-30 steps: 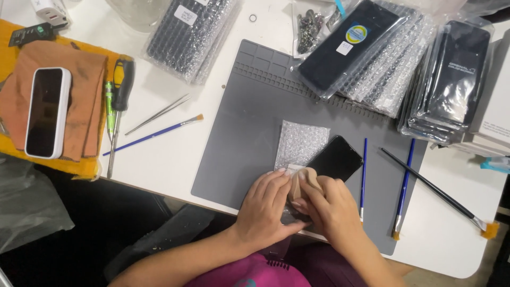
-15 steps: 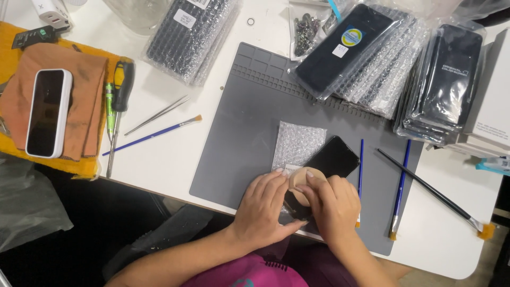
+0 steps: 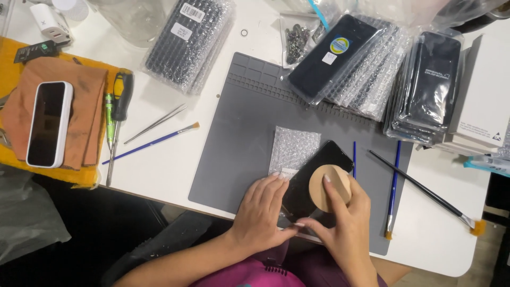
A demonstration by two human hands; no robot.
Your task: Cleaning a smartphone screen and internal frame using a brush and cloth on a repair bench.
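While left hand point(image 3: 261, 212) steadies, round tan pad point(image 3: 329, 187), glossy black screen point(image 3: 317, 175)

A white rectangular tabletop point(image 3: 175, 170) is seen, on which a grey silicone work mat point(image 3: 244, 143), an orange cloth point(image 3: 16, 159), metal tweezers point(image 3: 155, 124), blue-handled brushes point(image 3: 151, 142), a black-handled screwdriver point(image 3: 118, 122) and stacked bubble-wrapped phone screens point(image 3: 188, 40) are laid out flat.

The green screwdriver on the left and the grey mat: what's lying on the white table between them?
In the head view, between the green screwdriver and the grey mat lie metal tweezers and a thin blue-handled brush, both slanting across the white table.
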